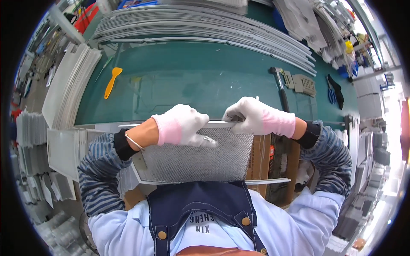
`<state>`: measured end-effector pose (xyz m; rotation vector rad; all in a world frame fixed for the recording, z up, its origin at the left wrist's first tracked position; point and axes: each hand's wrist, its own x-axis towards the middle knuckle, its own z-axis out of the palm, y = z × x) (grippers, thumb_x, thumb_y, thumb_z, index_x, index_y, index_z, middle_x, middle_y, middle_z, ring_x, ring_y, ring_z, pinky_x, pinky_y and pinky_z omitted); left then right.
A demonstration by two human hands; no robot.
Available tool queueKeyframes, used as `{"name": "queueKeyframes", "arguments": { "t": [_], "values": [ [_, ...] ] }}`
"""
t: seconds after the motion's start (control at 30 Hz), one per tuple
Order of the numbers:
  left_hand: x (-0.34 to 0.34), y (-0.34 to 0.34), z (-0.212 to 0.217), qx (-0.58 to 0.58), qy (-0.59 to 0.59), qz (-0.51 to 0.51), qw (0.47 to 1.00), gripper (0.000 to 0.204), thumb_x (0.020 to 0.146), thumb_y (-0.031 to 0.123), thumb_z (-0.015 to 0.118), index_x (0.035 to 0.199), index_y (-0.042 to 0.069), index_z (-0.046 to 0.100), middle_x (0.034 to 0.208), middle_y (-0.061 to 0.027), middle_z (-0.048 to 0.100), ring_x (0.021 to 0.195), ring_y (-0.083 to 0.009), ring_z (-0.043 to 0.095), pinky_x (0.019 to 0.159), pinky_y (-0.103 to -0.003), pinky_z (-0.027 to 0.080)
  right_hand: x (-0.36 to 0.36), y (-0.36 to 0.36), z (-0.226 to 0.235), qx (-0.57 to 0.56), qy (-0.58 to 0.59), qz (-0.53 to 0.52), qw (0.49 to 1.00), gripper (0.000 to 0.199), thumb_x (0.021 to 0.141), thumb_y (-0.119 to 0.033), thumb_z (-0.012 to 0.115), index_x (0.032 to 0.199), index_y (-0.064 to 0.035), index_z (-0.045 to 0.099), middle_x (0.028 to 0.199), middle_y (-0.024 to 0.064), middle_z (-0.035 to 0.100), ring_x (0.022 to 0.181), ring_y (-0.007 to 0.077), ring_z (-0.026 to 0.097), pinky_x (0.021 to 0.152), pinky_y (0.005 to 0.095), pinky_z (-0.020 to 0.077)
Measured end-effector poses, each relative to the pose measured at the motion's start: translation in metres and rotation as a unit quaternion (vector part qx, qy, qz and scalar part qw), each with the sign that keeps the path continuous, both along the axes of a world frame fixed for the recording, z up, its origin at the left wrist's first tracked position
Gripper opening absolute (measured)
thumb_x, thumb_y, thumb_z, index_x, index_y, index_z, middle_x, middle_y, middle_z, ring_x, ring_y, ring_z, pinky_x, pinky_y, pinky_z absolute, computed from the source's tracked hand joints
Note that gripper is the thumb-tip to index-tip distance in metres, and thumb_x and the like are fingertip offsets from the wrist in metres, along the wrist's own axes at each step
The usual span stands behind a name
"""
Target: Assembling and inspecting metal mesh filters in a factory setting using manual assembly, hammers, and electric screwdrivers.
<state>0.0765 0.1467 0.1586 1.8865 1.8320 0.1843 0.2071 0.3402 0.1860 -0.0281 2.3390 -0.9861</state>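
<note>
A rectangular metal mesh filter panel is held tilted between the chest and the near edge of the green surface, its long axis running left to right and its upper framed edge resting at that near edge. The top edge is gripped from above by both gloved hands: the left hand is closed over the frame left of the middle, touching a small metal clip there, and the right hand is closed on the frame just to the right, the two nearly meeting. Farther out on the surface, a hammer lies beyond the right hand, and a yellow scraper lies toward the far left corner. Stacked metal frames are piled along the far edge.
</note>
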Motion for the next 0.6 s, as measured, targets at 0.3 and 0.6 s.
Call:
{"name": "queueKeyframes", "arguments": {
  "t": [0.3,0.6],
  "values": [
    [-0.007,-0.003,-0.028,0.152,-0.004,0.023,0.988,0.045,0.081,0.041,0.072,0.091,-0.002,0.064,0.080,-0.0156,0.066,0.072,-0.0286,0.066,0.065,-0.038,0.053,0.023,0.002,-0.007,0.043,0.058,0.018,0.997,0.045,0.086,-0.010,0.057,0.129,-0.0024,0.048,0.088,0.0240,0.066,0.083,0.0369,0.067,0.076,0.0434,0.0528],
    [0.044,-0.175,-0.107,0.071,-0.346,0.576,0.737,0.027,0.090,0.025,0.066,0.084,-0.001,0.067,0.072,-0.0080,0.067,0.065,-0.0118,0.061,0.061,-0.028,0.050,0.097,0.043,-0.064,-0.189,0.023,-0.301,0.935,0.024,0.091,-0.006,0.052,0.114,0.0013,0.056,0.092,0.0044,0.058,0.088,0.0102,0.051,0.081,0.0266,0.0446]
  ]
}}
